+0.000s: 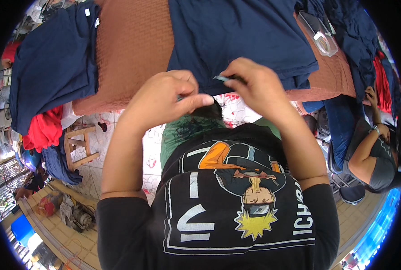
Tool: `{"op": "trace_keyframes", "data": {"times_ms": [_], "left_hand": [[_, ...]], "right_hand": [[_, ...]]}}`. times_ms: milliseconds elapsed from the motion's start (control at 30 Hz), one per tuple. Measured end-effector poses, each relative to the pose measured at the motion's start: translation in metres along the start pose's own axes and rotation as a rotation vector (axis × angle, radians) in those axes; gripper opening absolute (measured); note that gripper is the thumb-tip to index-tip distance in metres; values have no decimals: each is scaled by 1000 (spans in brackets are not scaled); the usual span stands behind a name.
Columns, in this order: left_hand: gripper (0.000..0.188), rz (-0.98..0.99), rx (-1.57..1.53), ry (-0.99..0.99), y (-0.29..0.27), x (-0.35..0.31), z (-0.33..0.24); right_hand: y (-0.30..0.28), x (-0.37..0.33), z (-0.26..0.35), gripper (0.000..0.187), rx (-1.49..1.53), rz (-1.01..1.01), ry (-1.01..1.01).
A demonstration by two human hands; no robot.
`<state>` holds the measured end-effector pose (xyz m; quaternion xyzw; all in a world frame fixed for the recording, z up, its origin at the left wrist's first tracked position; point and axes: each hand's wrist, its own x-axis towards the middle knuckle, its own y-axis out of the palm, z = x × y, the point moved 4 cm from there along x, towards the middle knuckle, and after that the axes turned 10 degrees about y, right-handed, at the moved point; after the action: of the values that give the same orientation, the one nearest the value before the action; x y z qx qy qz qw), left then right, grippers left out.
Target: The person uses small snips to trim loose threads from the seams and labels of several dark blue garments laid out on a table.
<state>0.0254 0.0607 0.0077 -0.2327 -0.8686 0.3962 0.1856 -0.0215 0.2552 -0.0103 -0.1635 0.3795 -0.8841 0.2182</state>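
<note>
A dark navy garment [241, 36] lies spread over the table in front of me, its near edge hanging toward my lap. My right hand [254, 83] is closed just over that edge, pinching a small dark tool with a pale blue-grey tip [221, 78]; most of it is hidden by the fingers. To its left, my left hand [171, 99] is curled with the thumb pointing right. Something small and greenish shows at its fingers, too little to name. The hands are apart. Dark loose threads [193, 130] lie on my green-clad lap.
A brown textured cloth [133, 45] covers the table. Folded navy garments [56, 63] lie at the left, above red fabric [45, 130] and a wooden stool [79, 144]. A clear plastic container [320, 33] sits at the far right. Another person [374, 144] sits at the right.
</note>
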Motion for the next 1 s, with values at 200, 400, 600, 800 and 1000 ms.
{"op": "trace_keyframes", "data": {"times_ms": [200,400,600,800,1000], "left_hand": [[31,-224,415,187,17,2,-15],[17,-446,74,-75,12,5,7],[20,-753,-657,-171,-13,-15,20],[18,-611,-18,-292,-10,5,51],[17,-652,164,-29,-14,20,29]], "right_hand": [[-47,-3,-17,35,54,-27,93],[-44,-9,-46,44,-203,-139,125],[-102,0,-69,8,210,133,237],[-104,29,-109,25,78,14,316],[-80,24,-79,27,-11,-340,285]]}}
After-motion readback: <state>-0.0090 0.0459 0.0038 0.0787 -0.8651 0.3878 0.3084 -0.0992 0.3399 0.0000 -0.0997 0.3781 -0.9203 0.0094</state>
